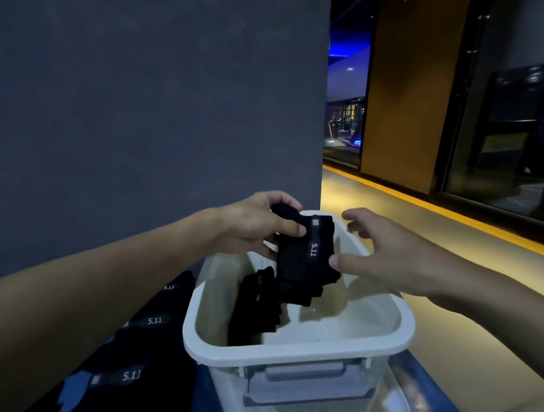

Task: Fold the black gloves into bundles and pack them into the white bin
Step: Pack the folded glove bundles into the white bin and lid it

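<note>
Black glove bundle (306,256) over white bin (290,349), 12 o'clock | left hand (257,227) grips it; right hand (383,256) spread, thumb touching | risk: seemingly loose fold unrolls on release

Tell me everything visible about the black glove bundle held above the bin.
The glove bundle is black, soft-looking fabric folded into a compact wad; a pale strip printed 5.11 with a small square logo faces the camera. It hangs tilted over the white bin, above another dark bundle inside. The left hand pinches its upper left corner; the right hand touches its right edge with the thumb.
</note>
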Tool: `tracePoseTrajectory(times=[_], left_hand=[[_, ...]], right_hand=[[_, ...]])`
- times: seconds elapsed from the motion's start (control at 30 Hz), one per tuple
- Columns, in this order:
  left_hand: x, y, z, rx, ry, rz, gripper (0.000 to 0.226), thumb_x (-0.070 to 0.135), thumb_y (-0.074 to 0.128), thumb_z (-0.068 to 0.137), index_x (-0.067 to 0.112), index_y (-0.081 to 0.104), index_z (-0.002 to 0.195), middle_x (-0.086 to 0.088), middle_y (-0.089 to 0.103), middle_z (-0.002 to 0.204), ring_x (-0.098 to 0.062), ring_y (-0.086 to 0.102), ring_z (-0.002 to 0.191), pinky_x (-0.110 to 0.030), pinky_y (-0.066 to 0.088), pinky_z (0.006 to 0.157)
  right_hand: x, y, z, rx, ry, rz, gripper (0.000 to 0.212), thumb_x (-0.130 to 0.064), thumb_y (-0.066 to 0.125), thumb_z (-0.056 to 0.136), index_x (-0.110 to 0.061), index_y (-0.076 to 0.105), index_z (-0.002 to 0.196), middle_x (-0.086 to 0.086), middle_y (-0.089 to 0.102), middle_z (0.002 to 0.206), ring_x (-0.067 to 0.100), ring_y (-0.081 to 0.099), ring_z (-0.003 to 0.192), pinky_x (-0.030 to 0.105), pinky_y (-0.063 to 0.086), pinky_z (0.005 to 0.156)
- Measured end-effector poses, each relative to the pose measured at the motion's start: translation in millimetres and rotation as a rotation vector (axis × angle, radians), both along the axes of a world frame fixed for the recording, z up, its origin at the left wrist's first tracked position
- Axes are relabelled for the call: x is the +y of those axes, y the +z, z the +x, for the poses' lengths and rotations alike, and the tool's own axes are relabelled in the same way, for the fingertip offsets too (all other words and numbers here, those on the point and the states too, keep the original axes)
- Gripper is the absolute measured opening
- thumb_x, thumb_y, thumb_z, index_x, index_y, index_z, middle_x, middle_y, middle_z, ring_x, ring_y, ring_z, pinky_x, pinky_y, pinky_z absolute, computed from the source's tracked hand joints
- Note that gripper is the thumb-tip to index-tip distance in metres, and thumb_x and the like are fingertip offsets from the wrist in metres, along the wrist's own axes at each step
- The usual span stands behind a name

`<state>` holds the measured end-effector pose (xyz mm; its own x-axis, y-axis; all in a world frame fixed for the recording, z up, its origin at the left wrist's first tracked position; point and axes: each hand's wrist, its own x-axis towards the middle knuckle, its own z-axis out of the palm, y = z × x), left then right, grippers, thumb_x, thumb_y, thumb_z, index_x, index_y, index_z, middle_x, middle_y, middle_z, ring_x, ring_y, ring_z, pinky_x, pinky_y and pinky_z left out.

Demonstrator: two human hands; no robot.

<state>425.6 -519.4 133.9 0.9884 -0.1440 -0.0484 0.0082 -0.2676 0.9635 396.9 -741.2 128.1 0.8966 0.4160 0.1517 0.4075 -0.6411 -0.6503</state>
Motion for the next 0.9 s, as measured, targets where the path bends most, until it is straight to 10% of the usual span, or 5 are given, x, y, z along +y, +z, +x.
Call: tracePoseTrajectory(times=[0.23, 0.5, 0.9], left_hand=[[-13.7, -19.2, 27.6, 0.198, -0.023, 0.186, 0.03, -0.004, 0.068, 0.088, 0.018, 0.06, 0.106, -0.012, 0.066, 0.107, -0.032, 0.066, 0.085, -0.042, 0.057, 0.064], [-22.5, -25.5, 33.0, 0.333, -0.064, 0.292, 0.024, -0.009, 0.058, 0.093, 0.011, 0.062, 0.106, -0.016, 0.066, 0.109, -0.035, 0.064, 0.101, -0.05, 0.051, 0.094], [-27.8, -40.6, 30.6, 0.192, 0.008, 0.516, 0.045, 0.002, 0.073, 0.086, 0.022, 0.054, 0.122, -0.003, 0.058, 0.097, -0.016, 0.06, 0.08, -0.02, 0.048, 0.051]], right_hand=[[-6.3, -9.9, 2.0, 0.045, -0.005, -0.012, 0.072, -0.044, 0.065, 0.087, -0.028, 0.031, 0.148, -0.01, 0.041, 0.146, 0.011, 0.044, 0.126, 0.031, 0.044, 0.098], [-6.1, -14.8, 1.1, -0.008, -0.001, -0.043, 0.071, -0.043, 0.057, 0.092, -0.024, 0.024, 0.152, -0.009, 0.032, 0.153, 0.011, 0.041, 0.128, 0.025, 0.038, 0.094], [-6.7, -17.0, 1.3, -0.033, 0.007, -0.08, 0.067, -0.045, 0.052, 0.094, -0.023, 0.025, 0.151, -0.011, 0.026, 0.156, 0.01, 0.032, 0.137, 0.023, 0.029, 0.098]])
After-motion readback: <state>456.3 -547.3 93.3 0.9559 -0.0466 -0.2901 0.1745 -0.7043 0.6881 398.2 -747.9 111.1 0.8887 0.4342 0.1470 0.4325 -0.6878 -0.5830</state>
